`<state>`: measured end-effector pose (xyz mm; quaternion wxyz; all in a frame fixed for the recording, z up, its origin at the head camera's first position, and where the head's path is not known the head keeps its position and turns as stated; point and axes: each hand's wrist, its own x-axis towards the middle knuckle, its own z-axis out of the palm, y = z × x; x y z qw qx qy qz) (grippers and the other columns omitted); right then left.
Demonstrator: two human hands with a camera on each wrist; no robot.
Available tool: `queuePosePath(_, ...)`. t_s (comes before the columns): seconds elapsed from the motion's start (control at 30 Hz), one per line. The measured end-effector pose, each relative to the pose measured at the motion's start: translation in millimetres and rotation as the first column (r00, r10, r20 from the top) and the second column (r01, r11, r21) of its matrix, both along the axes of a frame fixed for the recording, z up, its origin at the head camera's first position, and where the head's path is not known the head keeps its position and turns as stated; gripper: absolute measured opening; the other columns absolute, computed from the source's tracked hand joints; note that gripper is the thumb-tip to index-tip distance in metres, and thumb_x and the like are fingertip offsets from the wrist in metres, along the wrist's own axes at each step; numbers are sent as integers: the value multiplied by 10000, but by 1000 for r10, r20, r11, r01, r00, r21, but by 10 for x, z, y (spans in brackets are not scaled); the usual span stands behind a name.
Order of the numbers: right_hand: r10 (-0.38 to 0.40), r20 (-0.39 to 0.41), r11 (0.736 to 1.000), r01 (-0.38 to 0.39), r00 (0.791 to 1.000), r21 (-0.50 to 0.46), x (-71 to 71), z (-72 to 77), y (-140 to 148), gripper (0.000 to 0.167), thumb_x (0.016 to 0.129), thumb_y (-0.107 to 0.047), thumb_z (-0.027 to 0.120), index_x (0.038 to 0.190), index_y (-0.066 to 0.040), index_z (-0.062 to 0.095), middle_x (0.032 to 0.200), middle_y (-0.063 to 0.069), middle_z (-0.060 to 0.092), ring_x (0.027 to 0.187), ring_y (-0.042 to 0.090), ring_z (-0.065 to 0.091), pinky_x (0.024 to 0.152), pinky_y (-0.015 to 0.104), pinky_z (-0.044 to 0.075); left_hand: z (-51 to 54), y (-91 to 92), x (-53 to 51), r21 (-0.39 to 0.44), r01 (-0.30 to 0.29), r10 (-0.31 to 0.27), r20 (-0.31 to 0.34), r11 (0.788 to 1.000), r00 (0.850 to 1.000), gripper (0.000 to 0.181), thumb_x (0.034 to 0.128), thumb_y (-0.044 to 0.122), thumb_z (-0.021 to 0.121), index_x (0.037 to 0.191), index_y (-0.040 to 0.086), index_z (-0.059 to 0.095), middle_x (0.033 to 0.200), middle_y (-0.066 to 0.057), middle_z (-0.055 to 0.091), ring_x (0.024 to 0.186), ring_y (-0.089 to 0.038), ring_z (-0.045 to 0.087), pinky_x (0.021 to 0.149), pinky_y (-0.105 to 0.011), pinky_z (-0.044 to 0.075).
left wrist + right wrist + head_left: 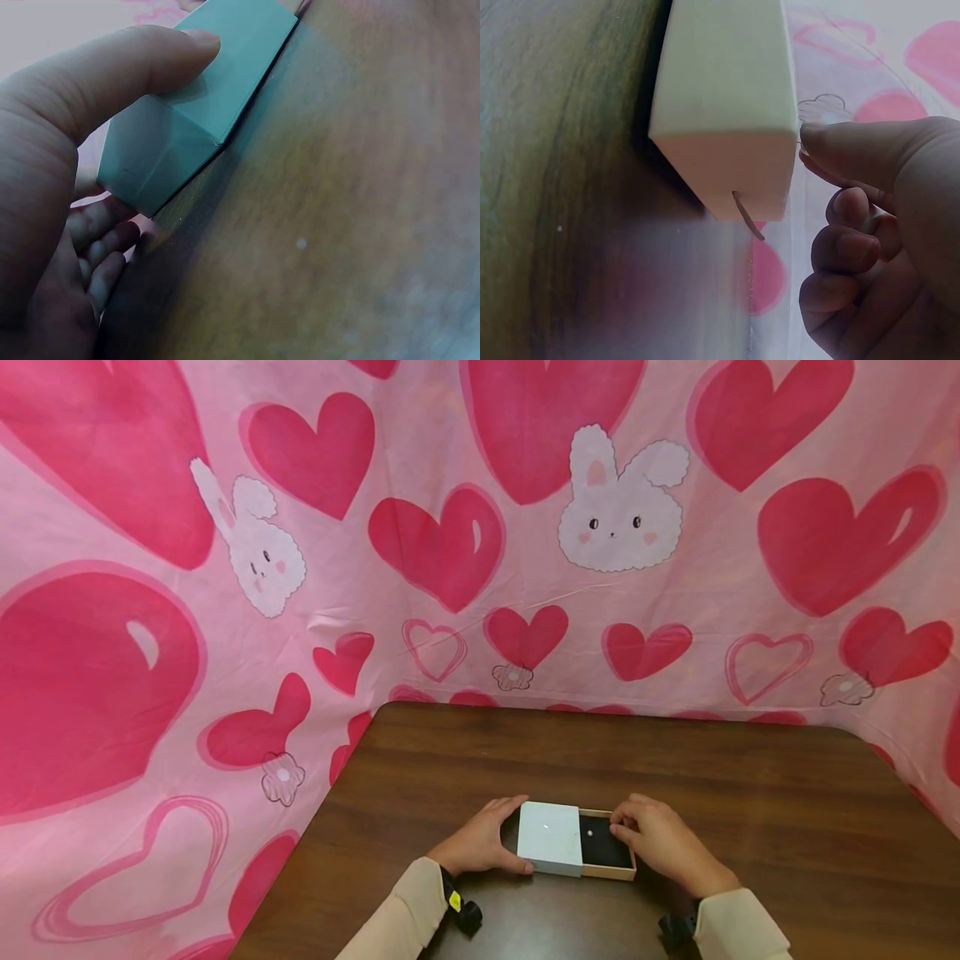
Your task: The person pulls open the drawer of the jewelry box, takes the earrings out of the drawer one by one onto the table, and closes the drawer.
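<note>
A small drawer box stands partly pulled out on the table. My left hand grips its pale blue sleeve, with the thumb on the near side and fingers at the far side. From the sleeve's right end comes a tan drawer with a black insert. One tiny pearl-like stud sits on that insert. Over the drawer's right part, my right hand pinches thumb to forefinger; a tiny pale piece shows at the tips, its kind too small to tell. The other fingers are curled.
A brown wooden table bears the box. Behind and to the left hangs a pink cloth with hearts and rabbits. A short brown ribbon tab sticks out of the drawer's end.
</note>
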<state>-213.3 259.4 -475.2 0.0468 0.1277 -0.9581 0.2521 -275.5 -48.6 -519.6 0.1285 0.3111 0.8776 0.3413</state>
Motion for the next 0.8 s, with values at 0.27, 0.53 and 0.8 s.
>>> queuePosePath(0.27, 2, -31, 1000, -2, 1000, 4, -5, 20, 13, 73, 866, -203, 745, 880, -146, 703, 750, -103, 465, 694, 94, 460, 621, 282, 411, 9, 10, 4, 1, -3, 3, 9, 1000, 1000, 1060, 666, 580, 828, 1532, 263, 304, 1495, 63, 367, 1347, -159, 335, 1049, -499, 342)
queuePosePath(0.53, 28, -63, 1000, -27, 998, 9, -6, 50, 48, 74, 872, -192, 737, 891, -125, 710, 774, -125, 493, 705, 71, 481, 642, 298, 444, -3, 2, 3, 1, 3, -3, -3, 1000, 1000, 1072, 662, 586, 827, 1535, 259, 297, 1495, 58, 364, 1339, -156, 344, 1046, -499, 344)
queuePosePath(0.8, 40, -93, 999, -40, 995, 4, 1, 65, 76, 62, 871, -181, 734, 877, -125, 707, 781, -144, 506, 705, 42, 502, 654, 301, 463, -7, -1, -1, 2, 4, -4, 1, 1000, 1000, 1070, 662, 582, 828, 1534, 253, 302, 1493, 52, 368, 1333, -159, 348, 1045, -501, 345)
